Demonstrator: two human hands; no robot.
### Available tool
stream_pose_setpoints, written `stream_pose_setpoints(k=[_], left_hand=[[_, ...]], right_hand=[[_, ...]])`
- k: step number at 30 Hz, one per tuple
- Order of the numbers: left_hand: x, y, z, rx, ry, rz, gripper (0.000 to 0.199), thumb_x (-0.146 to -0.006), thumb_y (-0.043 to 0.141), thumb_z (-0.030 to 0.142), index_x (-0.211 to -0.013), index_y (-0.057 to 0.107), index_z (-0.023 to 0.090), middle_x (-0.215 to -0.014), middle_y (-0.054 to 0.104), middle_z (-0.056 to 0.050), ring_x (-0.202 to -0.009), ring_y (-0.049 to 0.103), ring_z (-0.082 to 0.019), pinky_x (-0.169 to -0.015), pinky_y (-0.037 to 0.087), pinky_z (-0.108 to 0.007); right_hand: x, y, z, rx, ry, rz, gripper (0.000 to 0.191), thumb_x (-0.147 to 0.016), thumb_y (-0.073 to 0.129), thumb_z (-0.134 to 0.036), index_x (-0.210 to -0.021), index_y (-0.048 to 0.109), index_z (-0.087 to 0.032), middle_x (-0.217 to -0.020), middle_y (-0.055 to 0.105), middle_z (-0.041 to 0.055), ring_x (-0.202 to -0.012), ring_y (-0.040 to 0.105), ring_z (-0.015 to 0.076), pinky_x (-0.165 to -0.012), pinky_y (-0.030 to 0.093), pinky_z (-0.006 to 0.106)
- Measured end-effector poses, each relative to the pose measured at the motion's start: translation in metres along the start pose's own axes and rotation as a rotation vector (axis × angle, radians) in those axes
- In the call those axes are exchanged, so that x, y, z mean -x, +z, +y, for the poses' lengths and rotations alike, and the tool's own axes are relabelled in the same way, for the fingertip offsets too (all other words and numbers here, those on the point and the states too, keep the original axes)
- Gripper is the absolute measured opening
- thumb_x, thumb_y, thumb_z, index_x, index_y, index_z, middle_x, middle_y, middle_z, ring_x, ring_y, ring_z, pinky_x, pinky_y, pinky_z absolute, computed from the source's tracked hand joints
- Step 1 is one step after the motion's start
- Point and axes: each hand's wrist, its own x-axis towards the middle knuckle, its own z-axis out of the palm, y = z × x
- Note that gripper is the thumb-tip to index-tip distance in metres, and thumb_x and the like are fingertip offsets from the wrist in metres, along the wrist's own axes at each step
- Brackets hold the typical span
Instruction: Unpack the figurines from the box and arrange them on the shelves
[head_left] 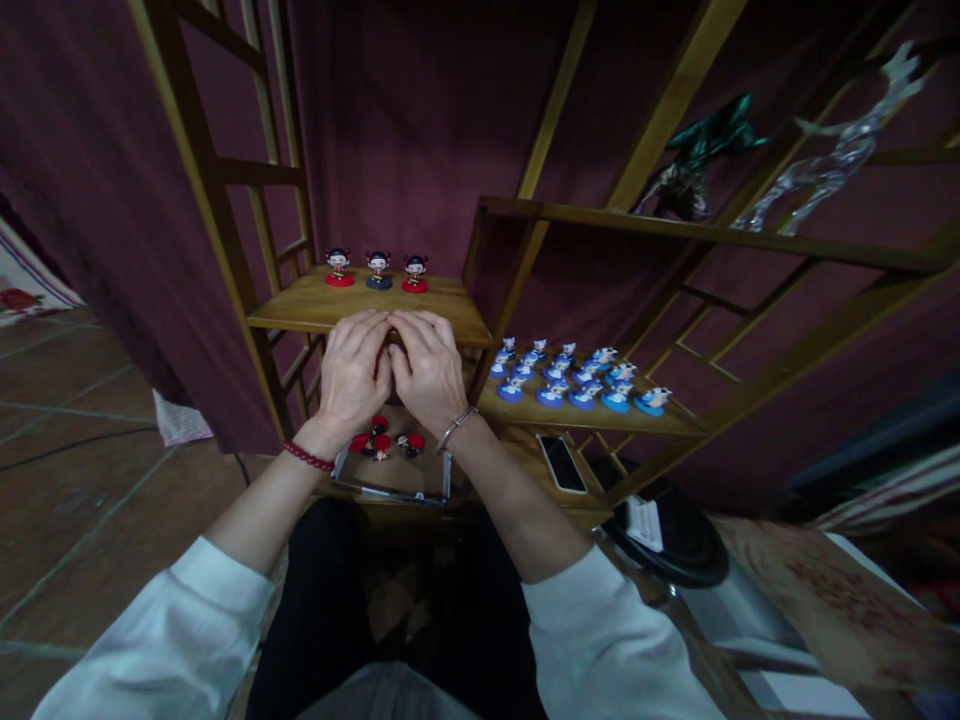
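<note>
My left hand (354, 368) and my right hand (429, 366) meet at the front of a wooden shelf (292, 308). The fingers of both are curled and pressed together, tips touching or nearly so. Whatever lies beneath them is hidden by the backs of the hands. Behind them on that shelf stand three small figurines with black hair buns: a left one (339, 268) and a right one (415, 273) on red bases, a middle one (379, 270) on a dark base. Below my wrists, a shallow box (397, 490) holds several more red and black figurines (380, 440) lying loose.
On the right shelf (675, 422) stand several blue-and-white figurines (555, 385) in rows. Lower down lies a phone (561, 463). A clear deer statue (832, 150) and a green-and-brown ornament (694, 160) occupy the upper shelf. A round black lid (675, 545) is at lower right.
</note>
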Motion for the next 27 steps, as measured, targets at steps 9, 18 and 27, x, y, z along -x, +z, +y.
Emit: stream_pose_setpoints(k=[9, 18, 27], left_hand=[[0.022, 0.006, 0.01, 0.021, -0.026, 0.053, 0.038, -0.083, 0.035, 0.016, -0.119, 0.047, 0.018, -0.127, 0.05, -0.01, -0.124, 0.038, -0.022, -0.102, 0.03, -0.05], [0.046, 0.014, 0.017, 0.054, -0.039, 0.061, 0.034, -0.086, 0.035, 0.017, -0.118, 0.046, 0.016, -0.135, 0.04, -0.012, -0.13, 0.029, -0.021, -0.103, 0.032, -0.045], [0.072, 0.023, 0.017, 0.136, -0.139, -0.139, 0.033, -0.081, 0.04, 0.014, -0.112, 0.05, 0.016, -0.114, 0.056, -0.012, -0.11, 0.049, -0.021, -0.092, 0.043, -0.039]], right_hand=[[0.019, -0.002, -0.011, -0.012, 0.039, -0.024, 0.039, -0.085, 0.034, -0.014, -0.121, 0.049, -0.016, -0.126, 0.049, 0.0086, -0.121, 0.036, 0.0214, -0.105, 0.028, 0.047], [0.041, 0.006, -0.011, -0.006, 0.056, -0.017, 0.034, -0.087, 0.034, -0.015, -0.116, 0.052, -0.014, -0.131, 0.044, 0.0096, -0.126, 0.029, 0.0196, -0.105, 0.029, 0.044], [0.068, 0.021, -0.007, -0.052, 0.132, -0.059, 0.036, -0.085, 0.035, -0.012, -0.115, 0.054, -0.016, -0.122, 0.052, 0.0093, -0.118, 0.04, 0.0188, -0.101, 0.037, 0.04]])
